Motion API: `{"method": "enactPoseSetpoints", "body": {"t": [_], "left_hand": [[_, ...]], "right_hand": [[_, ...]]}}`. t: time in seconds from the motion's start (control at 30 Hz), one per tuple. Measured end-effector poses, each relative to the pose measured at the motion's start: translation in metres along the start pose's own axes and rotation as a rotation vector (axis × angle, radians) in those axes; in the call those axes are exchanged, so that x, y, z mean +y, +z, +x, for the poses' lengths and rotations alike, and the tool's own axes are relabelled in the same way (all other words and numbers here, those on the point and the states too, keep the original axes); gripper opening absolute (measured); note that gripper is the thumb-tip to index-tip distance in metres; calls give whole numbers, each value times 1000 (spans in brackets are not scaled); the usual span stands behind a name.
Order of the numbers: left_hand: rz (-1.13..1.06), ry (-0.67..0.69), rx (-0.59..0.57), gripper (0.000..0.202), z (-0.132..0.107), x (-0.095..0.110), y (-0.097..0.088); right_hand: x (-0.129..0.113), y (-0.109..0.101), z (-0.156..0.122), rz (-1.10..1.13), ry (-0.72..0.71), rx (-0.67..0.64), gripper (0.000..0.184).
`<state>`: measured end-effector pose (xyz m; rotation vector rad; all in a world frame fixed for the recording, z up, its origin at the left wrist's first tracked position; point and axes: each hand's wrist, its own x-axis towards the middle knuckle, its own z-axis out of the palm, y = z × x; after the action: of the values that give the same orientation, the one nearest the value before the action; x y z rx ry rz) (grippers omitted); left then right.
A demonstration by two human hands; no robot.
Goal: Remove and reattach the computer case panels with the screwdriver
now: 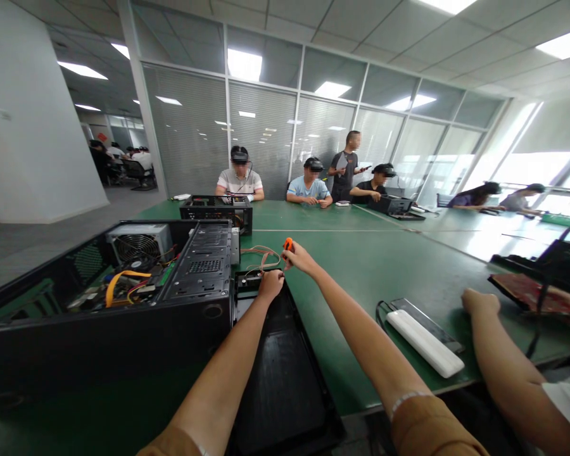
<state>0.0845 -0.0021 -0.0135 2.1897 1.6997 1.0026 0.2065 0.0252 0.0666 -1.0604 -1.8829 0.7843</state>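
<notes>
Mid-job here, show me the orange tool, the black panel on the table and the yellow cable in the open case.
Orange tool (288, 243): head view, on its orange top.
Black panel (285, 358): head view, on its upward face.
Yellow cable (113, 289): head view, on its bend.

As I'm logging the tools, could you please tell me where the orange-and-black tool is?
In the head view, the tool is near the centre, held in the right hand, just right of thin multicoloured wires.

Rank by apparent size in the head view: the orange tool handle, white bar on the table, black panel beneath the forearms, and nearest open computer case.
Computer case
Black panel, partly covered
White bar
Orange tool handle
</notes>
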Motion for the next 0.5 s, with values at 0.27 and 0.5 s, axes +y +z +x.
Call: {"method": "enactPoseSetpoints", "body": {"t": [0.27, 0.5], "left_hand": [[15, -15, -9, 19, -1, 3, -3], [52, -55, -39, 21, -3, 11, -9]], "right_hand": [[-6, -1, -7, -135, 33, 77, 28], [-3, -1, -3, -49, 28, -21, 20]]}}
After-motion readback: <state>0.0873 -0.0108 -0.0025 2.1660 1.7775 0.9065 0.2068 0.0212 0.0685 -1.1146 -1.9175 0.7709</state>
